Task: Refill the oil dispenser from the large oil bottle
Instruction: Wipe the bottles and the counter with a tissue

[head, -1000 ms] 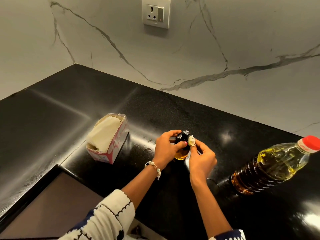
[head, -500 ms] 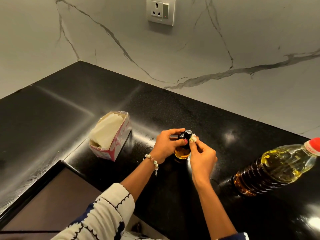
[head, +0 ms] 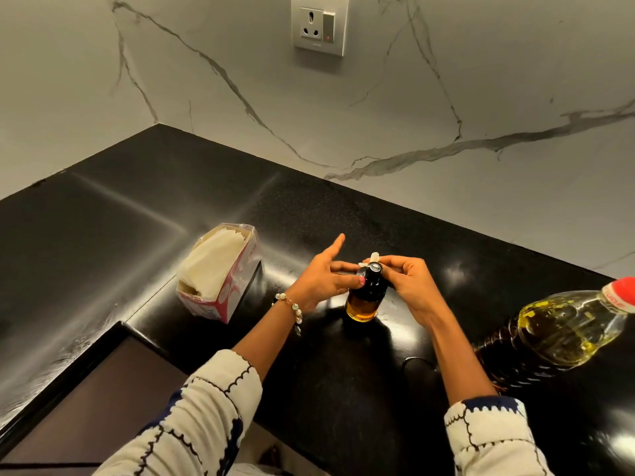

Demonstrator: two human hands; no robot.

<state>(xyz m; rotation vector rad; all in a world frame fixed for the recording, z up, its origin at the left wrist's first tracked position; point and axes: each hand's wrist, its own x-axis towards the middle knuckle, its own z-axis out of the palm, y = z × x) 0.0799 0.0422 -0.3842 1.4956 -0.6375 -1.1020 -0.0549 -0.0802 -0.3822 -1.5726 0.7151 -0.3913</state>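
Observation:
The small oil dispenser (head: 365, 297), dark glass with a black top and amber oil at its bottom, stands on the black counter (head: 309, 372). My left hand (head: 323, 276) grips its neck with thumb and fingers while the index finger points away. My right hand (head: 405, 286) pinches a small white tissue piece (head: 374, 258) against the dispenser's top. The large oil bottle (head: 563, 331), clear plastic with yellow oil and a red cap, stands at the right, apart from both hands.
An open box of white tissues (head: 220, 273) sits left of the dispenser. A sunken brown panel (head: 86, 400) lies at the lower left. A marble wall with a power socket (head: 319, 25) rises behind the counter.
My left index finger has lifted off the dispenser and now points away. My right hand has shifted the tissue to the far side of the cap. The camera has moved closer.

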